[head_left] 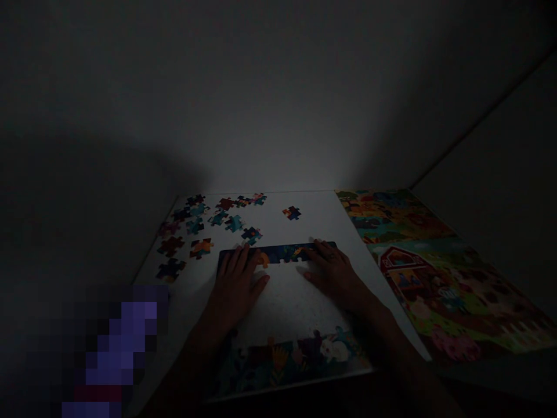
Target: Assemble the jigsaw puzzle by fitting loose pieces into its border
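Both hands lie flat on a white tabletop [300, 223] in dim light. My left hand [235, 284] rests with its fingers on the left part of a long dark strip of joined jigsaw pieces [300, 252]. An orange-patterned piece [262, 259] sits at the strip's edge beside those fingers. My right hand [333, 270] touches the strip's right part with spread fingertips. Nearer me lies a joined section [287, 360] showing a white rabbit and flowers. Several loose pieces [209, 220] are scattered beyond my left hand, and one lone piece [291, 213] lies farther back.
Two colourful farm picture sheets [448, 290] lie along the right side, one showing a red barn. A pale wall [278, 116] rises behind the table. A pixelated purple-and-dark patch [117, 348] covers the lower left.
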`<act>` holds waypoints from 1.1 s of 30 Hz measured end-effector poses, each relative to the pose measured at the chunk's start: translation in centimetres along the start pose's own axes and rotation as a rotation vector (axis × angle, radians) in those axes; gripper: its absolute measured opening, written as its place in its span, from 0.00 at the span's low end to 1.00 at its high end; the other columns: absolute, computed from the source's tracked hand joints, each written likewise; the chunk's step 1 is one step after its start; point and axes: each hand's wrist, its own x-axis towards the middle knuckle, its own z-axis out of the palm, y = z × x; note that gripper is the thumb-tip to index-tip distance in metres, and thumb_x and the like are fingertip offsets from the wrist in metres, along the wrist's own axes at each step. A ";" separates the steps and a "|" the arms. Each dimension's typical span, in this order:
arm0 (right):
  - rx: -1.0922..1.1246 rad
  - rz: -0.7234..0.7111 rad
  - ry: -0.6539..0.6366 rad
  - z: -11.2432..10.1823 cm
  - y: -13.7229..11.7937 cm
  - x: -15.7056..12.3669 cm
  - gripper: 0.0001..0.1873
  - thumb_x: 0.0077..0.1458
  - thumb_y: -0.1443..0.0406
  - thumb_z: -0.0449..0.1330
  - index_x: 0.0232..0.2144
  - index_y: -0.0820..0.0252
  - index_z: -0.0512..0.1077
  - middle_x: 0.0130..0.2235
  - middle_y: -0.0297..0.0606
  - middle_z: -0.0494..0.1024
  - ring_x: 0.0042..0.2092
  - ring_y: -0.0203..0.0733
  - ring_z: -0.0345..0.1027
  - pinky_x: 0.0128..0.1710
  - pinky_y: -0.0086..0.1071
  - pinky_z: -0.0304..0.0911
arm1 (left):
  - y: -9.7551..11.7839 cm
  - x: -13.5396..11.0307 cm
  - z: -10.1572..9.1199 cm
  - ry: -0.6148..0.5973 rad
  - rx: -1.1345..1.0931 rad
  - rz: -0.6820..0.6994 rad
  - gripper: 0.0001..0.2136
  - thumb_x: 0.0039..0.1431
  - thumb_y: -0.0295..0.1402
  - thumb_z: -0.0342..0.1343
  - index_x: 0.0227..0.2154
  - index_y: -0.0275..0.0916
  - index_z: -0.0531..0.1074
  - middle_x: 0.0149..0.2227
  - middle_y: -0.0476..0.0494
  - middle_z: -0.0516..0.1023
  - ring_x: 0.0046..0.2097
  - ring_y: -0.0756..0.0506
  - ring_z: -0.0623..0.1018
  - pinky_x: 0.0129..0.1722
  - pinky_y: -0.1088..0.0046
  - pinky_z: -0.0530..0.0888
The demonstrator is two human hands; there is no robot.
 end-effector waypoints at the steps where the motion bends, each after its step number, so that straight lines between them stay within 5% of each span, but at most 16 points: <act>1: -0.006 0.003 0.007 0.2 0.0 -0.1 0.31 0.64 0.48 0.50 0.65 0.50 0.59 0.69 0.45 0.55 0.69 0.55 0.48 0.63 0.56 0.52 | 0.0 -0.2 0.2 0.008 -0.002 0.004 0.28 0.68 0.50 0.41 0.64 0.40 0.59 0.68 0.35 0.58 0.68 0.35 0.57 0.65 0.46 0.58; 11: -0.059 0.010 0.179 2.7 0.2 -0.6 0.29 0.62 0.46 0.50 0.63 0.42 0.61 0.68 0.41 0.57 0.67 0.58 0.52 0.62 0.60 0.52 | 0.6 -0.5 -0.5 -0.019 -0.032 -0.006 0.28 0.69 0.48 0.39 0.65 0.36 0.58 0.68 0.32 0.55 0.69 0.36 0.55 0.65 0.49 0.58; 20: -0.039 -0.002 0.233 3.1 1.6 -0.1 0.30 0.62 0.49 0.48 0.64 0.49 0.61 0.65 0.46 0.63 0.62 0.59 0.61 0.54 0.59 0.64 | 0.8 -0.6 -2.5 -0.003 -0.183 -0.086 0.24 0.70 0.44 0.39 0.63 0.38 0.60 0.67 0.36 0.59 0.69 0.37 0.56 0.68 0.45 0.52; 26: -0.024 -0.061 0.134 1.7 2.7 1.4 0.29 0.60 0.48 0.51 0.60 0.50 0.68 0.63 0.45 0.68 0.59 0.59 0.67 0.53 0.55 0.69 | -0.1 -3.3 -3.5 0.019 -0.181 -0.134 0.23 0.70 0.42 0.41 0.62 0.38 0.62 0.67 0.34 0.60 0.68 0.38 0.58 0.67 0.48 0.56; 33: 0.069 -0.113 -0.026 -0.3 -1.0 4.7 0.30 0.61 0.47 0.50 0.59 0.54 0.69 0.61 0.47 0.69 0.57 0.56 0.70 0.54 0.50 0.70 | -0.9 -7.0 -1.9 0.085 -0.181 -0.192 0.24 0.70 0.41 0.42 0.64 0.35 0.59 0.68 0.34 0.58 0.69 0.38 0.56 0.66 0.49 0.59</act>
